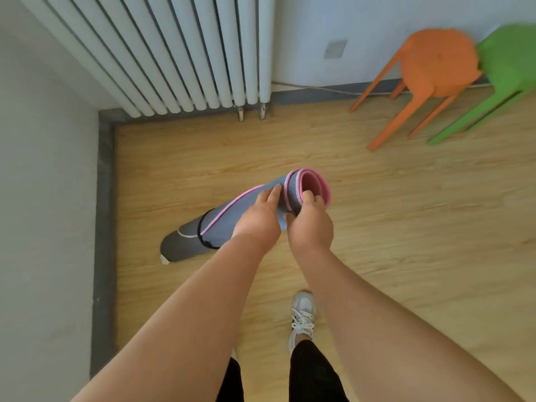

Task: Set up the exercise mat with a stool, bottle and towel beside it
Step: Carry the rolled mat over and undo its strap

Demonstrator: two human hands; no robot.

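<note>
Exercise mat (232,216): rolled, grey outside with pink edging and pink inner face, held in mid-frame above the wood floor (406,227). Open end points toward upper right; far end, lower left of centre, sits in a dark grey sleeve with a black cord around it.

Left hand (258,219): grip closed over the top of the roll, fingers lying along the grey surface just behind the open end.

Right hand (310,224): grip clenched on the rim of the open end, fingertips hooked inside the pink core, thumb underneath.

Orange stool (435,65): upper right of frame, against the wall, legs splayed on the floor. Green stool (510,65): touching or just beside it at the right edge; contact not clear.

Radiator (162,53): white, ribbed, upper left to top centre. Shoe (303,317): white trainer, bottom centre.

Bottle, towel: not in view.

Step in hand, as judged: freeing the roll for laying out; mat not yet unrolled. Handling advice: slide the sleeve and cord off the far end first, keep the right hand's hold on the loose edge, set the roll down well away from the radiator and stools, then unroll along clear floor so the edge lies flat
</note>
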